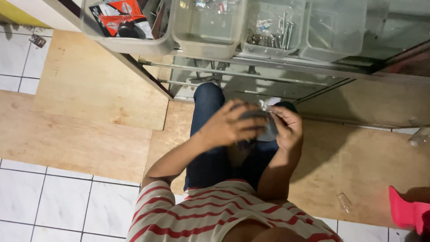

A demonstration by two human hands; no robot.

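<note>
Both my hands meet above my knees, working on a small clear plastic packet (265, 107) with something dark and grey inside. My left hand (230, 125) lies over the dark part, fingers spread across it. My right hand (286, 127) pinches the packet's clear top edge between thumb and fingers. I am in blue jeans and a red-and-white striped shirt, standing on plywood sheets (89, 112) laid over white floor tiles.
Several clear plastic bins (208, 31) stand on a glass counter ahead; one (271, 33) holds metal bolts, another (123, 22) red-and-black packages. A small clear bag (343, 201) lies on the plywood at right. A pink object (410, 213) sits at the right edge.
</note>
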